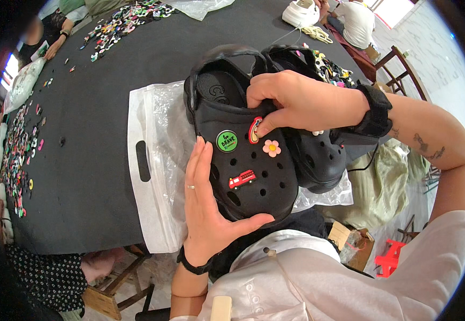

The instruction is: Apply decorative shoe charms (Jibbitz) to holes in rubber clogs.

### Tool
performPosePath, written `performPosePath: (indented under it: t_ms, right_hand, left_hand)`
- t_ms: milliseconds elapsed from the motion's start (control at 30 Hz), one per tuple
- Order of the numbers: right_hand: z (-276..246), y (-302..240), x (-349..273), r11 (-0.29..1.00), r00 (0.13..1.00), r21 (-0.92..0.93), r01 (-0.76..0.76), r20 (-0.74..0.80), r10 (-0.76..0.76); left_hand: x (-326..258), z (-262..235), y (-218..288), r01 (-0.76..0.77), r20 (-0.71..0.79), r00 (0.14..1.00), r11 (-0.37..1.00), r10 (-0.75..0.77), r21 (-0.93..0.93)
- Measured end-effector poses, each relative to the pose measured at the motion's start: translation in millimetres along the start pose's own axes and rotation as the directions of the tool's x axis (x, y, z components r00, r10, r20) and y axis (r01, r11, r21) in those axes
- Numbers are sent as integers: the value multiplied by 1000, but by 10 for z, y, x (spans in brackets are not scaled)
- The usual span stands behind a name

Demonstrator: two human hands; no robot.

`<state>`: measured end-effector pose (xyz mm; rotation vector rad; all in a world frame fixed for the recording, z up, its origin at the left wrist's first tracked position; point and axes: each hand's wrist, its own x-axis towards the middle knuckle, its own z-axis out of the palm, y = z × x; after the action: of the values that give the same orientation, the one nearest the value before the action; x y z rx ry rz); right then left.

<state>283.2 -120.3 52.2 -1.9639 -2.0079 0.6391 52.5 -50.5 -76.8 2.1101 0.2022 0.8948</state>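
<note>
A black foam clog with ventilation holes lies in front of me, toe toward my body. My left hand braces it, fingers along its left side and thumb across the toe. My right hand reaches over the foot opening, fingers curled inside it and thumb against a red and cream shoe charm. Also on the upper are a round green charm, a pink flower charm and a red fire truck charm. The second black clog sits alongside, partly hidden by my right hand.
A clear plastic bag with a white handle strip lies beneath the clogs on the dark table. Loose charms are piled at the left, far side and right. A white clog stands far right. Other people sit around.
</note>
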Motion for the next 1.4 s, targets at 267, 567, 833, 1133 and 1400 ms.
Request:
performPosePath:
  t_ms: [267,567,833,1133,1400]
  right_hand:
    - [-100,8,25,990,988,-119,72,148,-54]
    - [-287,-25,-53,922,991,388,2,122,-54]
    - [-199,6,-151,819,843,-253,516,-22,-538]
    - [-91,11,-225,765,824,-445,466,-97,-558]
    - [-15,6,-266,664,836,-647,374,-75,-543]
  left_hand:
    - [13,33,2,35,4,999,997,-35,-70]
    - [-37,10,-31,25,11,1000,999,-24,-34]
    - [-32,24,-18,39,17,999,999,-38,-18]
    - [-44,56,-41,70,21,997,996,-69,-51]
    - [-39,43,-32,88,29,996,995,-87,-55]
